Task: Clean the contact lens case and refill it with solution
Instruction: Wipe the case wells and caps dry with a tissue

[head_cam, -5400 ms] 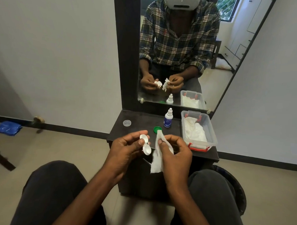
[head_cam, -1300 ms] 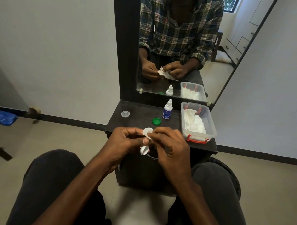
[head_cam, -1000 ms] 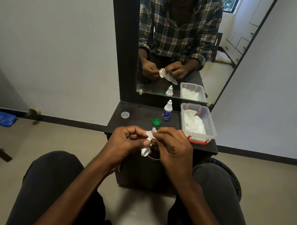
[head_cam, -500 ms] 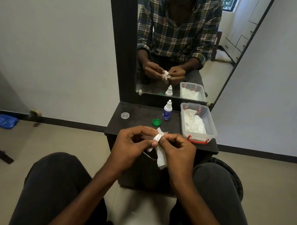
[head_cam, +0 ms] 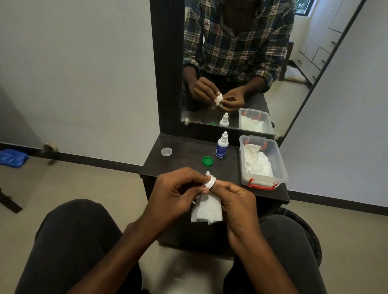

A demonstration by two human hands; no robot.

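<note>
Half a second ago the tissue [head_cam: 206,210] was a narrow twist pinched between the two hands; now it hangs as a broader flap below them, with a small tuft poking up at 12 o'clock of the white contact lens case [head_cam: 210,182]. That suggests the paper has been pushed through or around one well of the case, so the wiping is probably well under way while the refill has not begun. The left hand [head_cam: 176,193] has its fingers curled with the tips closed on the case from 9 o'clock; the right hand [head_cam: 235,200] has thumb and forefinger pinched on the tissue and the case rim from 3 o'clock, the other fingers loosely bent. The case itself sits between the fingertips, held in the air just in front of the near edge of the dark vanity shelf [head_cam: 184,155], and only one round well shows clearly. On the shelf, the solution bottle [head_cam: 222,145] stands upright at 12 o'clock of the hands, its nozzle tip white; how full it is cannot be told. The green cap [head_cam: 208,161] lies flat just beside it at 8 o'clock of the bottle, and a clear cap [head_cam: 166,151] lies well apart at 10 o'clock of the hands. At 2 o'clock a clear plastic box [head_cam: 280,167] with red latches holds crumpled white tissues and has no lid on it.
</note>
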